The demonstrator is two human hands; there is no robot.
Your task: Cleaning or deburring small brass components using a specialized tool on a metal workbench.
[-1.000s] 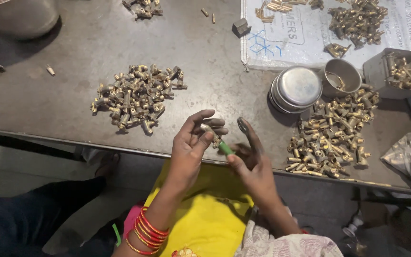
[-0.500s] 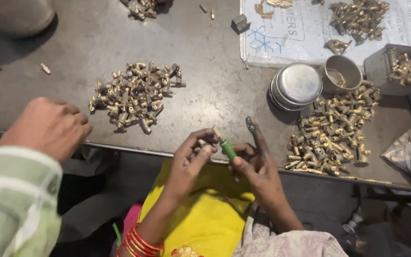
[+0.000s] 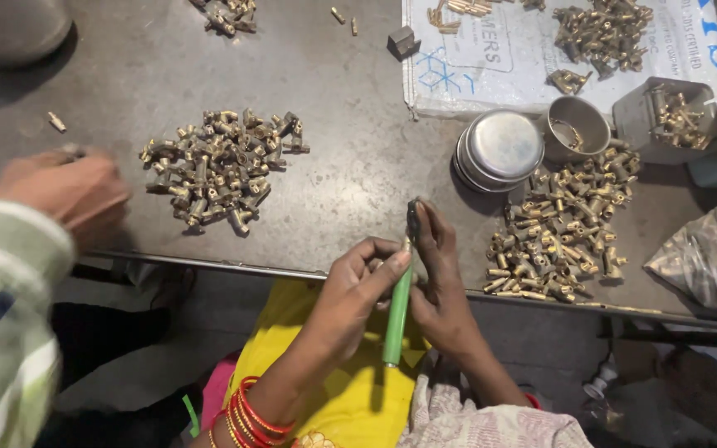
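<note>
A green tool sits upright between both hands at the table edge. The left hand curls shut around it. The right hand presses its top, fingers half bent. Piles of brass parts lie on both sides. Another person's hand rests far left.

Table: pile of small fittings left of centre; second pile at right, near front edge. Behind second pile: stacked lids, cup to their right, then box of fittings. Printed sheet at back right, bearing further fittings. Bag at far right.
</note>
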